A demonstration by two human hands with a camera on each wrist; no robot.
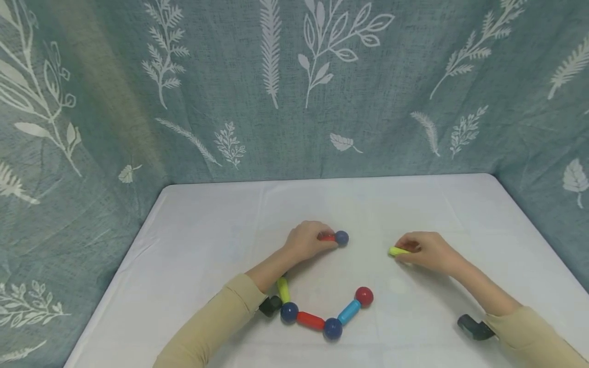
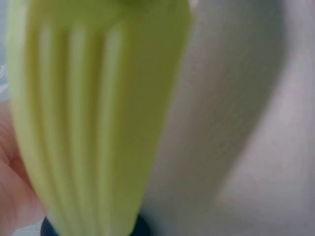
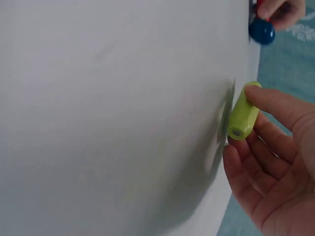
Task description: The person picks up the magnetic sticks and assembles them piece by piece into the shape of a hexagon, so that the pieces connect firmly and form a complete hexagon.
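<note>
My left hand (image 1: 309,239) grips a red magnetic rod (image 1: 326,237), whose far end meets a dark blue ball (image 1: 342,238). To the right, my right hand (image 1: 428,250) pinches a yellow-green rod (image 3: 244,114) between thumb and fingers, close over the white table. Nearer me lies a joined chain: a yellow-green rod (image 1: 283,290), a blue ball (image 1: 289,313), a red rod (image 1: 311,321), another blue ball (image 1: 333,329), a light blue rod (image 1: 349,312) and a red ball (image 1: 364,296). The left forearm partly hides the chain's left end. The chain's ribbed yellow-green rod (image 2: 93,118) fills much of the left wrist view.
A white cloth covers the table (image 1: 207,220). Behind and beside it hangs a green-blue curtain (image 1: 285,133) with white leaf prints. Dark wrist cameras sit under the left sleeve (image 1: 221,317) and the right sleeve (image 1: 529,332).
</note>
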